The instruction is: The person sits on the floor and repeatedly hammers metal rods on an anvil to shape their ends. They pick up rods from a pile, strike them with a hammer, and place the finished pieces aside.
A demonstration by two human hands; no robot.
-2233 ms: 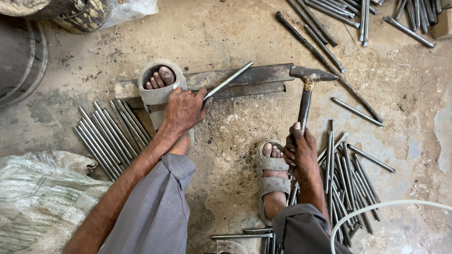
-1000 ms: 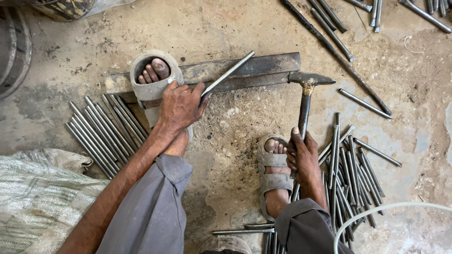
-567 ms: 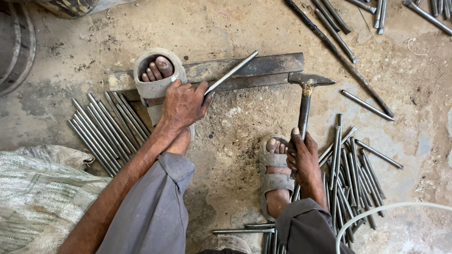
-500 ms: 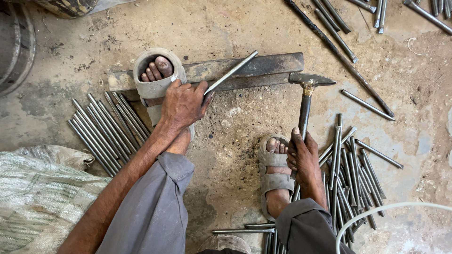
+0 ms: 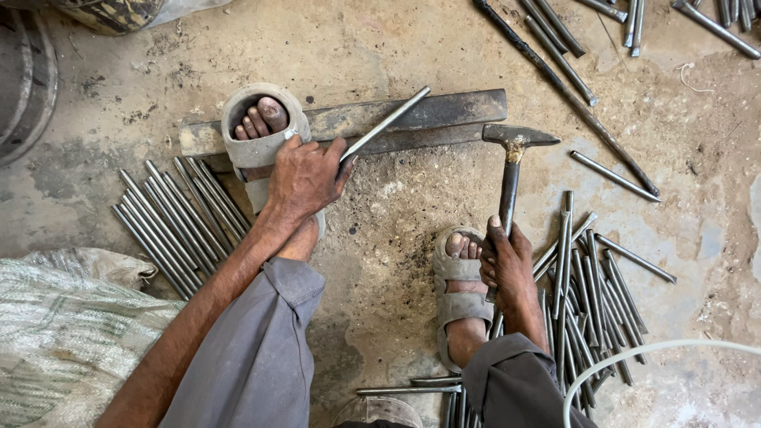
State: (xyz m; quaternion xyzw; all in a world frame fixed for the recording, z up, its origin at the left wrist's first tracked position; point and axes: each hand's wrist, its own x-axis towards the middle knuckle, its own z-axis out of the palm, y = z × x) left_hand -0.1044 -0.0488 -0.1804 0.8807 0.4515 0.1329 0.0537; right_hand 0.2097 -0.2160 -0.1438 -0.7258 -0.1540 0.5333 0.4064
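left hand [image 5: 305,176] grasps metal rod [image 5: 386,124] laid across steel bar [image 5: 412,119] | right hand [image 5: 505,261] clenched on hammer [image 5: 511,162] handle

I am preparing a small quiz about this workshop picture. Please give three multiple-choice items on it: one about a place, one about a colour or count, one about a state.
1. Where does the rod in the left hand lie?
A. across the flat iron bar
B. on the woven sack
C. inside the round tub

2. How many sandalled feet are in view?
A. one
B. two
C. four

3. How is the hammer in the right hand?
A. lying loose on the floor
B. gripped at the handle's lower end, head near the bar
C. stuck head-down among the rods

Answers:
1 A, the rod slants over the bar's top face.
2 B, one foot rests on the bar's left end, the other on the floor beside the right hand.
3 B, the fingers wrap the handle and the head sits just right of the bar.
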